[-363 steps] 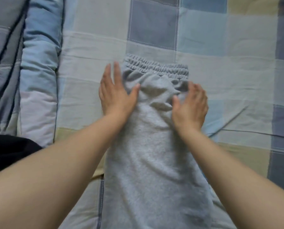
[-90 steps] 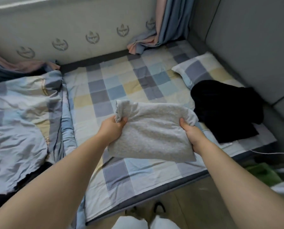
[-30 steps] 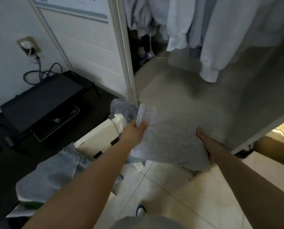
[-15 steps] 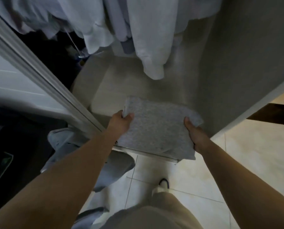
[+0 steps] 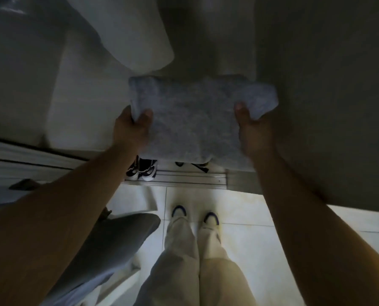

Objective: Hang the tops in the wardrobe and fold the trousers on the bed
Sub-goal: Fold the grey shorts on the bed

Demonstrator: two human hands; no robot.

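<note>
Now the folded grey fleece trousers [image 5: 195, 120] sit between both hands at the wardrobe opening, over the pale wardrobe shelf [image 5: 82, 111], below a hanging white garment [image 5: 135, 36]. Left hand [image 5: 132, 127] pinches the near-left corner, thumb on top; right hand [image 5: 253, 129] clamps the near-right edge, its fingers hidden beneath. Soft, light, floppy stuff, I'd say, so gripping both sides should keep the fold together.
</note>
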